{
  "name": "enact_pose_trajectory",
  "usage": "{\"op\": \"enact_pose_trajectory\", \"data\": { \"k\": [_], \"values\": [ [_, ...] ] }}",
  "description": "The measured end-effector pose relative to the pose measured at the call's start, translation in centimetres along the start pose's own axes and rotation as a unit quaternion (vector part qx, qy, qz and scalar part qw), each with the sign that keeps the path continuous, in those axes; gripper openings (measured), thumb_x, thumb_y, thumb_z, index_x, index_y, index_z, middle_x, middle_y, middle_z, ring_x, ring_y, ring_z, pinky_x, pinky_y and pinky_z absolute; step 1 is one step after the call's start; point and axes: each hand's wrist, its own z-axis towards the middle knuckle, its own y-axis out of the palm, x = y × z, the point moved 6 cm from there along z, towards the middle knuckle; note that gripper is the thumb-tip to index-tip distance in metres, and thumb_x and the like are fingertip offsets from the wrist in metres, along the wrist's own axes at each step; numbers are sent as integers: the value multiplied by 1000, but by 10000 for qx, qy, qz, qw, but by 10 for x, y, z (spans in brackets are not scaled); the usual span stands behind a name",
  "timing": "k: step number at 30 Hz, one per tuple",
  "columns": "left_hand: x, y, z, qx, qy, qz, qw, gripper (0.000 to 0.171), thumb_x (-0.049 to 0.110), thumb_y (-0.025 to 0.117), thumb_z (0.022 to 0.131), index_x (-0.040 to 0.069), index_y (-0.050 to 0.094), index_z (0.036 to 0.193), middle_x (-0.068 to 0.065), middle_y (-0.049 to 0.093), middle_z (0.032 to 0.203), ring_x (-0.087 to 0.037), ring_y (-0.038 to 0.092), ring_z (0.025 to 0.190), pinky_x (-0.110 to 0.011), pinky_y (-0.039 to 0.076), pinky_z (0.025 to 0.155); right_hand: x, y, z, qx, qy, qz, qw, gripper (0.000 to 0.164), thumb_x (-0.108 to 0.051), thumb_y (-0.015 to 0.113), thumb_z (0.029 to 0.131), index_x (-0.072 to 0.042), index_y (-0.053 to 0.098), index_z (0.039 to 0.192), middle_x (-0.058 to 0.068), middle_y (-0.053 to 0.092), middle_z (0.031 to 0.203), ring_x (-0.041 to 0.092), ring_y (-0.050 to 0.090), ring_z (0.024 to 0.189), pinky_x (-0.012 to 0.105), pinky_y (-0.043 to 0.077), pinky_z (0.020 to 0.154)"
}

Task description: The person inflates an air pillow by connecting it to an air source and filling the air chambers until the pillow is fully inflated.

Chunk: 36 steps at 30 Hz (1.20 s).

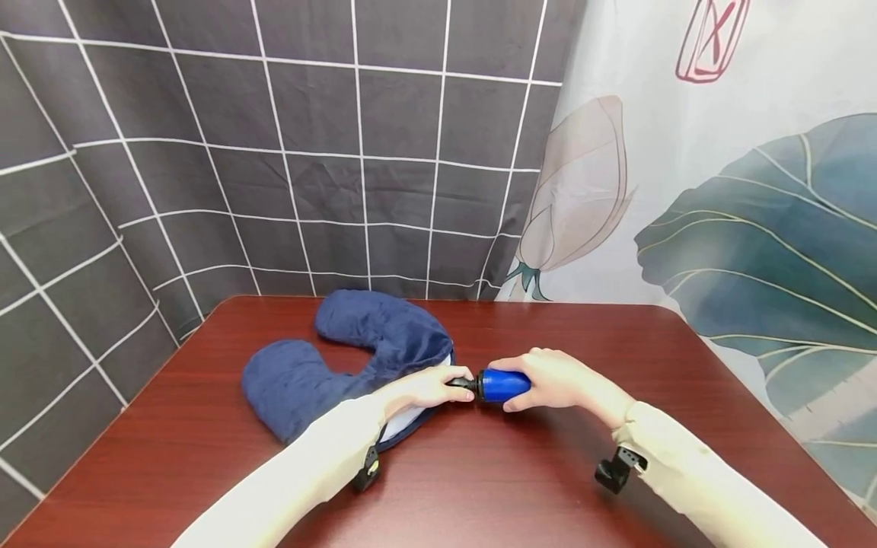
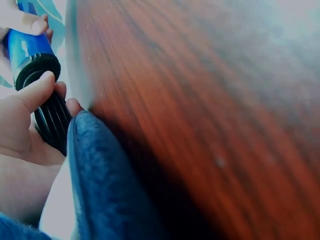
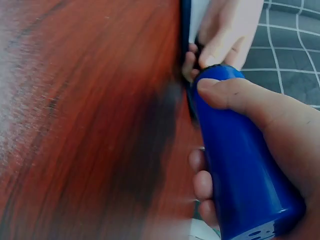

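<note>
A covered lint roller, with a blue cylindrical cover (image 1: 503, 386) and a ribbed black handle (image 2: 51, 120), is held level between both hands over the table. My left hand (image 1: 430, 386) grips the black handle, thumb along its top near the collar. Around the blue cover curl the fingers and thumb of my right hand (image 1: 560, 378); small dark holes show in the cover's end in the right wrist view. A navy plush U-shaped neck pillow (image 1: 390, 331) lies left of the roller, partly hidden behind the left hand and forearm, its white underside (image 1: 409, 417) showing along one edge.
The reddish-brown wooden table (image 1: 493, 479) spreads under both arms. Behind it hang a dark grey curtain with white grid lines (image 1: 397, 183) and, on the right, a white cloth with a leaf print (image 1: 774, 243). Each sleeve carries a small black wrist camera (image 1: 613, 469).
</note>
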Motion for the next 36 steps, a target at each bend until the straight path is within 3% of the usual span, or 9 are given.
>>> {"op": "enact_pose_trajectory", "data": {
  "k": [6, 11, 21, 27, 31, 36],
  "values": [
    [2, 2, -3, 74, 207, 379, 9990, 16, 26, 63, 95, 13, 63, 105, 3, 59, 85, -8, 48, 79, -21, 36, 74, 0, 4, -3, 54, -63, 80, 9999, 58, -50, 77, 78, -28, 61, 130, -2, 71, 100, 16, 60, 84, 33, 47, 68],
    [2, 2, -3, 52, 177, 487, 9986, 16, 27, 63, 95, 14, 64, 104, 7, 54, 80, -7, 46, 75, -20, 35, 71, 10, 2, -16, -12, 84, 231, 9997, 61, -51, 77, 78, -30, 60, 133, -2, 71, 101, 13, 61, 84, 32, 47, 68],
    [0, 0, -1, -46, 55, 160, 9998, 15, 25, 64, 95, 14, 66, 105, 10, 53, 81, -5, 46, 76, -18, 35, 72, 45, -16, -60, 19, 122, 521, 9986, 65, -53, 77, 78, -27, 59, 135, -2, 71, 108, 10, 64, 88, 27, 51, 68],
    [-1, 1, -1, -78, 143, 148, 9998, 16, 25, 63, 95, 12, 65, 105, 9, 53, 81, -4, 46, 76, -18, 35, 72, 56, -26, -81, 34, 192, 703, 9973, 65, -55, 77, 78, -25, 60, 134, -2, 71, 109, 8, 64, 87, 23, 51, 68],
    [-1, 1, 0, -48, 175, 159, 9997, 16, 24, 63, 96, 12, 65, 105, 9, 53, 82, -5, 46, 77, -18, 35, 73, 57, -26, -80, -50, 209, 816, 9964, 65, -54, 76, 79, -23, 60, 134, 1, 70, 111, 10, 63, 89, 23, 51, 67],
    [-2, 1, 1, -50, 128, 192, 9997, 16, 24, 62, 96, 12, 64, 105, 9, 53, 81, -5, 47, 77, -18, 36, 73, 51, -19, -63, -73, 134, 775, 9969, 64, -53, 76, 79, -22, 60, 134, 1, 70, 113, 13, 63, 91, 25, 52, 69]
  ]
}}
